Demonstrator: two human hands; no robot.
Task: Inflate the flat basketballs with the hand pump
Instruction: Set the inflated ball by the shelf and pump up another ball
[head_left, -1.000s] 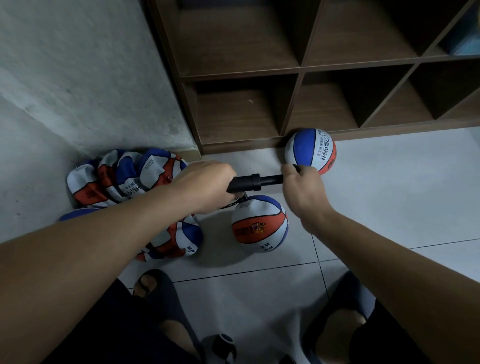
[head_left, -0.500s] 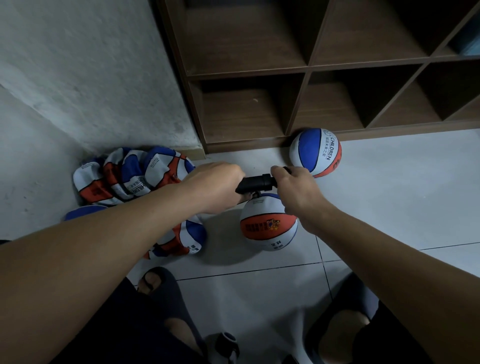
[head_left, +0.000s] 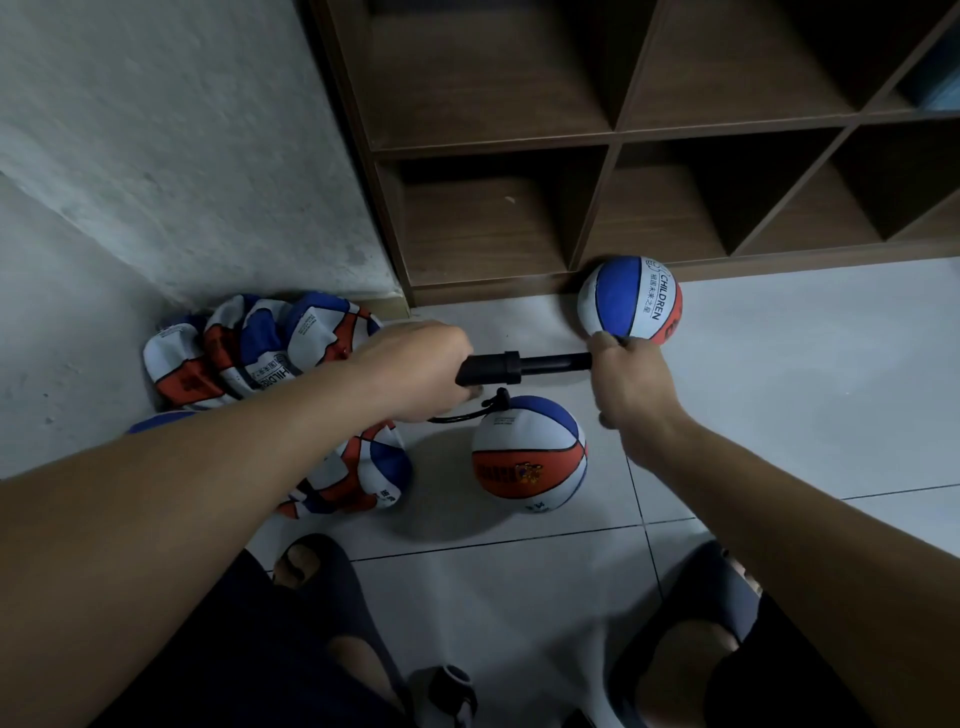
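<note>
A black hand pump (head_left: 511, 367) lies level between my hands above the floor. My left hand (head_left: 415, 371) grips its barrel. My right hand (head_left: 631, 382) grips the handle end, with the piston rod drawn out between them. A thin black hose (head_left: 467, 414) runs from the pump down to the top of a round blue, white and orange basketball (head_left: 530, 454) on the tiles. A second round basketball (head_left: 629, 300) marked CHILDREN rests against the shelf base. Several flat basketballs (head_left: 249, 351) are heaped at the left by the wall, with another flat ball (head_left: 358, 475) under my left forearm.
A dark wooden cubby shelf (head_left: 613, 140) stands behind the balls. A rough grey wall (head_left: 156, 145) closes the left side. My feet in dark sandals (head_left: 317, 574) are on the pale tiled floor (head_left: 810, 395). A small dark object (head_left: 447, 691) lies between my feet.
My right hand has pulled the pump handle out to the right, so the rod is longer than half a second ago. The left hand stays on the barrel.
</note>
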